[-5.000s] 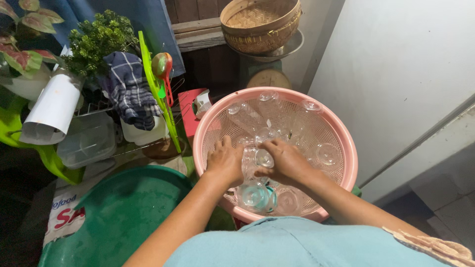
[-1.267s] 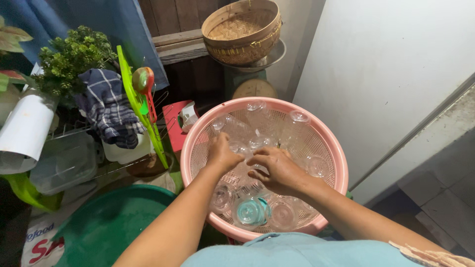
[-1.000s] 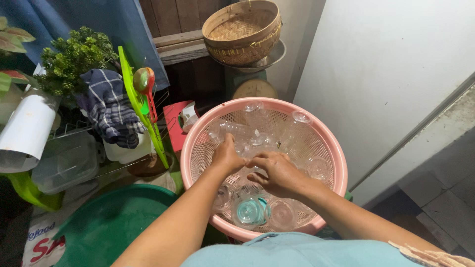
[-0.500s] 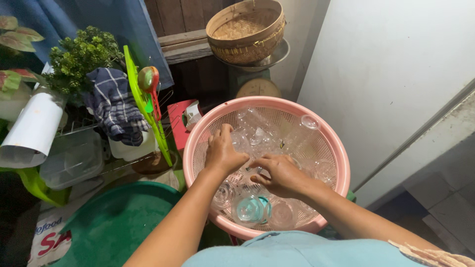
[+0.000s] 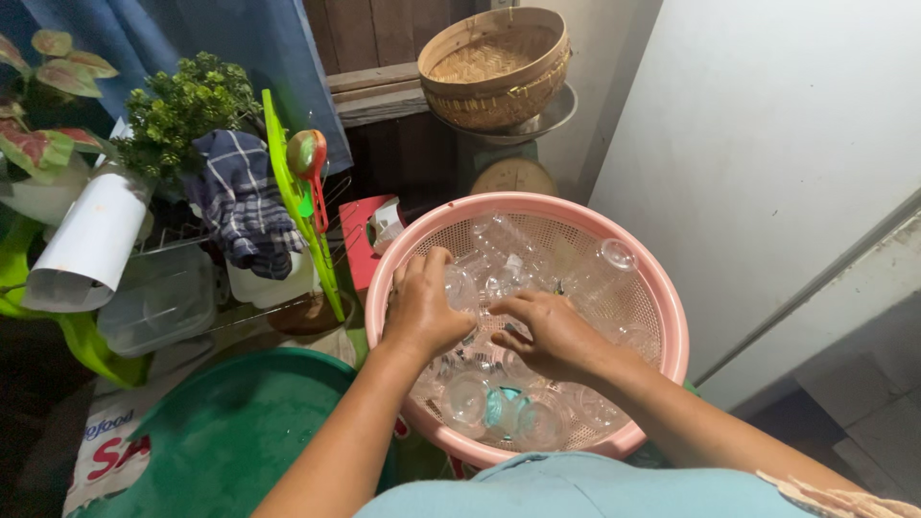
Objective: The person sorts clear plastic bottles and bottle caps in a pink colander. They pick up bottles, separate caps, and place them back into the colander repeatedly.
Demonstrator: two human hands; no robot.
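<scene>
— Hands, where are they?
— Both down in my pink basket (image 5: 672, 317), among the clear plastic cups (image 5: 499, 249) heaped across its mesh floor.
— Left hand?
— My left hand (image 5: 422, 312) sits by the basket's left rim, fingers curled over a cup.
— And the right?
— My right hand (image 5: 547, 331) is mid-basket, fingertips pinching another clear cup. A green tub (image 5: 221, 441) stands just beside the basket's left edge.

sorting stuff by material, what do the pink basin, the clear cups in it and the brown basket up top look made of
Pink basin: likely plastic, matte, with a moulded rim and perforated mesh wall.
Clear cups: see-through and glossy; probably thin plastic, though glass cannot be ruled out.
Brown basket: woven strips, seemingly bamboo or rattan, dull natural finish.
</scene>
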